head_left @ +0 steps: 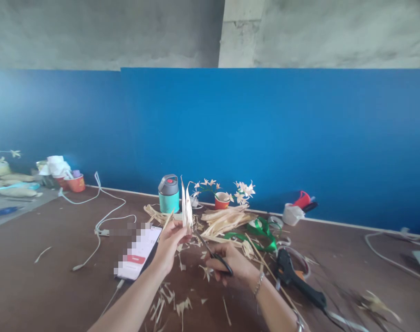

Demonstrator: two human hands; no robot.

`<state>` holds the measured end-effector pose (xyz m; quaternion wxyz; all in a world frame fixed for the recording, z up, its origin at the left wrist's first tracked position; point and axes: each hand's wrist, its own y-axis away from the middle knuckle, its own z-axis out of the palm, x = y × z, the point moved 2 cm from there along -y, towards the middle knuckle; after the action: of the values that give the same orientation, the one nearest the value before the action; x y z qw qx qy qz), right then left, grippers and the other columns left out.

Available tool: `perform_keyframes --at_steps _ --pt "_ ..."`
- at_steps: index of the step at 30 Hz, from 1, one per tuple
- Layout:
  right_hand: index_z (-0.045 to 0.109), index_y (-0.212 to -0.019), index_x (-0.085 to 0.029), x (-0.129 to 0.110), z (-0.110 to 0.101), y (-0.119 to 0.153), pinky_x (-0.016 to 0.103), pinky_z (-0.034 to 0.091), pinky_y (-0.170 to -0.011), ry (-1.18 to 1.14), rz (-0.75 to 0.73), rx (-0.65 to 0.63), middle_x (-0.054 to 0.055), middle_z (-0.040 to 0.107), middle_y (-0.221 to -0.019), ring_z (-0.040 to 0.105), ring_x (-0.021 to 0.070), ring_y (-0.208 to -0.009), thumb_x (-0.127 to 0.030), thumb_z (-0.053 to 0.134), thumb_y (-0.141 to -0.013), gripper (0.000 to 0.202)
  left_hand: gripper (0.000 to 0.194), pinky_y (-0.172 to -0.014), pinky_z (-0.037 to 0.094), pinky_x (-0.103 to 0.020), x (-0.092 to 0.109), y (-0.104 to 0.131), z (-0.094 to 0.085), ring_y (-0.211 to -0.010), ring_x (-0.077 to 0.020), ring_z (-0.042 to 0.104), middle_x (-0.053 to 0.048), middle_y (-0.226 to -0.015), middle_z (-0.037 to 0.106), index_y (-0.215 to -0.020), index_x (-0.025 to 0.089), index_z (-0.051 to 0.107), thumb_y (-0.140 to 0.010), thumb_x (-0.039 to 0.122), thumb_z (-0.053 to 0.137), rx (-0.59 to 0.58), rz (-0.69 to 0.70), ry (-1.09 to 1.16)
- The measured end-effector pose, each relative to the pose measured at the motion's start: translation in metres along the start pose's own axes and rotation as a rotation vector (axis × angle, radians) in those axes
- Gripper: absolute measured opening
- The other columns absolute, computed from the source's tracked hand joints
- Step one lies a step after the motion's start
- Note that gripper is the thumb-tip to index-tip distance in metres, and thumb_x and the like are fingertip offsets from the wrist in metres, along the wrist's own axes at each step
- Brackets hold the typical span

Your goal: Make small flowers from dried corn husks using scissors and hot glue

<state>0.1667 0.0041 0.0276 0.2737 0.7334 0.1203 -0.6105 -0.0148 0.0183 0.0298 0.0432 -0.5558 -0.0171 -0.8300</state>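
Pinched upright in my left hand (173, 240) are pale strips of dried husk (186, 210) with pointed, slightly curled tips. My right hand (229, 262) grips dark-handled scissors (215, 256), whose blades point up and left towards the base of the strips. Whether the blades touch the husk cannot be made out. Below and between my hands, small cut scraps (184, 305) and a pale flower-like piece (207, 273) lie on the brown table (81, 295). Behind my hands rests a pile of dried husks (227, 221).
A phone (141, 253) lies left of my left forearm, with white cables (108, 212) beyond. A teal flask (169, 196) and a red cup (221, 201) with flower stems stand behind. Green ribbon (265, 235) and a black glue gun (298, 281) lie at right.
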Motion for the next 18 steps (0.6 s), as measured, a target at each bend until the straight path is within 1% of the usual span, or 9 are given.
perform_keyframes --at_steps 4,12,18 --pt "0.061 -0.080 -0.012 0.0037 -0.0011 -0.0017 0.016 0.038 -0.032 0.011 -0.004 -0.009 -0.004 0.056 -0.043 0.046 0.0066 -0.033 -0.043 0.069 -0.063 0.036 0.025 -0.065 0.049 -0.029 0.0012 0.0014 0.0017 -0.065 -0.0182 0.065 -0.004 -0.068 0.069 -0.077 0.016 0.061 -0.060 0.031 0.072 0.005 -0.011 -0.018" --pt "0.061 -0.081 -0.011 0.0054 -0.0009 -0.0039 0.014 0.038 -0.031 0.004 -0.009 0.008 -0.004 0.056 -0.043 0.046 0.0058 -0.033 -0.038 0.068 -0.066 0.032 0.022 -0.061 0.047 -0.025 0.0003 0.0037 0.0043 -0.061 -0.0152 0.063 -0.001 -0.065 0.068 -0.075 0.017 0.060 -0.061 0.027 0.072 -0.029 -0.062 -0.037" --pt "0.061 -0.079 -0.011 0.0042 -0.0006 -0.0034 0.014 0.036 -0.030 0.012 -0.024 0.008 -0.004 0.056 -0.043 0.045 0.0050 -0.032 -0.040 0.069 -0.065 0.033 0.020 -0.059 0.047 -0.024 -0.0033 0.0031 0.0038 -0.059 -0.0135 0.062 -0.001 -0.065 0.067 -0.076 0.015 0.060 -0.063 0.025 0.071 -0.092 -0.076 0.025"
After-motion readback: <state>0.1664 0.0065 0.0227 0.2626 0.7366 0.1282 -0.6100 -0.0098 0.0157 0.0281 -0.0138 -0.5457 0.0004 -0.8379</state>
